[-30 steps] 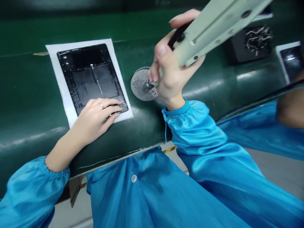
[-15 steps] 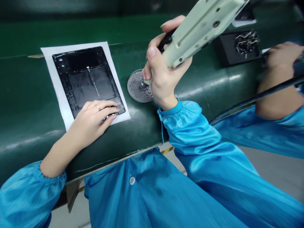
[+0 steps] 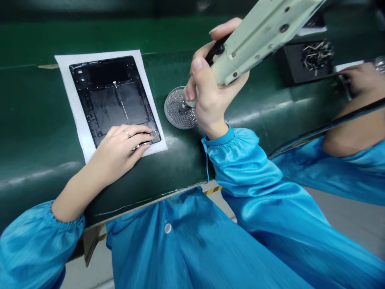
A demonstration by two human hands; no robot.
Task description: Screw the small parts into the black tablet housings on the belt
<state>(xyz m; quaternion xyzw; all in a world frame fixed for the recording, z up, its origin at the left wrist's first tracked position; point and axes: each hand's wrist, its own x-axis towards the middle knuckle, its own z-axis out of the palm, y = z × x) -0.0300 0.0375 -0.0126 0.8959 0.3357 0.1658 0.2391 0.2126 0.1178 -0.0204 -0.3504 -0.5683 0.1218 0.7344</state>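
Note:
My right hand (image 3: pixel 209 94) grips a pale green electric screwdriver (image 3: pixel 258 42), fingers wrapped around its lower body. The screwdriver slants down to the left, and its tip is over a round silver dish (image 3: pixel 177 114) with a surface full of small holes; whether it touches is hard to tell. To the left, an opened black tablet housing (image 3: pixel 105 108) lies on a white sheet (image 3: pixel 69 86), inner side up. My left hand (image 3: pixel 116 148) lies across the housing's near edge, fingers stretched out toward its near right corner. The hand hides part of that edge.
A dark green mat (image 3: pixel 192 164) covers the bench. At right stands a black box (image 3: pixel 288 66) with a heap of small metal-and-black parts (image 3: pixel 317 56). Close by is a co-worker's hand (image 3: pixel 362 80). A dark cord or bar (image 3: pixel 333 124) crosses in front of that arm.
The whole view has shifted slightly. My hands keep their places on the housing and the screwdriver, whose tip stays over the dish. The co-worker's hand has moved a little.

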